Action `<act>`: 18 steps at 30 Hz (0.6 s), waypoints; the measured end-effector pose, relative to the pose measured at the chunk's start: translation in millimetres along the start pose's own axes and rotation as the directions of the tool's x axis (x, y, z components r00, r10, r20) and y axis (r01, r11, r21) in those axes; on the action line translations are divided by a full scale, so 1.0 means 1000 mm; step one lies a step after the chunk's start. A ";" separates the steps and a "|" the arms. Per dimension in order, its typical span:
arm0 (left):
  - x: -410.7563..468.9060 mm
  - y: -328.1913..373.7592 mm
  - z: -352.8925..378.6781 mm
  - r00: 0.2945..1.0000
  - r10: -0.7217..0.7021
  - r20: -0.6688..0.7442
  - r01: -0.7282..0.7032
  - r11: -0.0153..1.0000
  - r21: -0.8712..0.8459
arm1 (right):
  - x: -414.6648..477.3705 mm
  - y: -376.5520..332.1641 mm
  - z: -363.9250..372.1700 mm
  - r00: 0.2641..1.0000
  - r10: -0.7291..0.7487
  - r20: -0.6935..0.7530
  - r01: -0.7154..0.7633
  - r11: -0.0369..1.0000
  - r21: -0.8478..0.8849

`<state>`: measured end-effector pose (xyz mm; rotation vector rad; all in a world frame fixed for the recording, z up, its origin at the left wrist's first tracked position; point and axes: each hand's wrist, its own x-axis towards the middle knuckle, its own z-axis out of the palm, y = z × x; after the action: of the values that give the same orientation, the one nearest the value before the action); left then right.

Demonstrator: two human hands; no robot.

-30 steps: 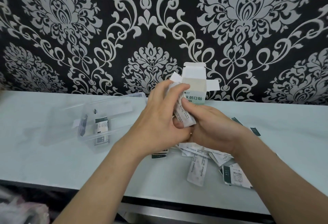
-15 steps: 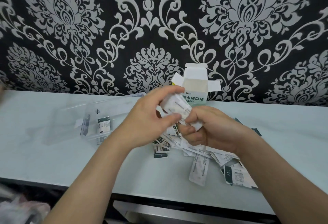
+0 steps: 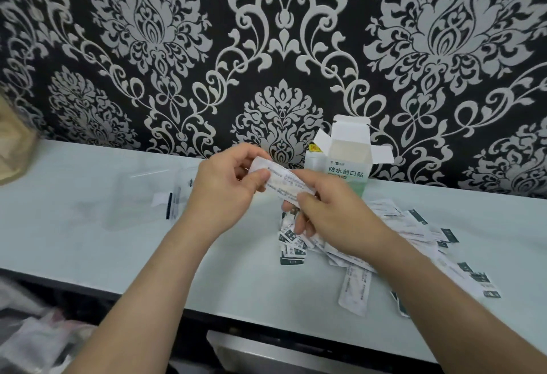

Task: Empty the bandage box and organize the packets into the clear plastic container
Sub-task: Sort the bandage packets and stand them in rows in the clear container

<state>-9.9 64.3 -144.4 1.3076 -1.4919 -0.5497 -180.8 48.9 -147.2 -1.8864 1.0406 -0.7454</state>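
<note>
- Fingers (image 3: 260, 179) of the left hand (image 3: 225, 193) and right hand (image 3: 334, 211) pinch one packet (image 3: 284, 184) at opposite ends, probably to straighten it.
- Loose packets (image 3: 355, 255) lie beneath on the counter (image 3: 88, 240); the emptied box (image 3: 346, 160) stands behind.
- Clear container (image 3: 142, 196) waits left, holding few.

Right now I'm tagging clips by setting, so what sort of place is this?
Probably a room in a home, though I can't be sure. Ornate black-and-silver damask wallpaper backs a pale countertop, where an open bandage box stands beside loose packets, more household sorting than clinic or workshop.
</note>
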 end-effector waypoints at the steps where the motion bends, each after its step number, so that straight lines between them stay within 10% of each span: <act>1: 0.000 -0.001 -0.007 1.000 0.003 -0.015 -0.003 1.000 0.018 | 0.004 -0.005 0.002 0.999 0.024 0.048 -0.025 0.999 0.023; 12: -0.003 -0.031 -0.071 0.991 -0.018 -0.134 0.006 0.996 -0.091 | 0.089 -0.051 0.032 0.821 0.054 0.569 -0.186 0.967 0.177; 18: 0.004 -0.055 -0.084 0.990 -0.022 -0.138 0.062 0.953 0.295 | 0.117 -0.045 0.052 0.897 0.224 0.380 -0.232 0.972 -0.027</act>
<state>89.2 66.8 -158.8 1.5813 -1.4777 -0.2615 -66.5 -19.8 -121.2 -1.7610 0.9746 -0.2356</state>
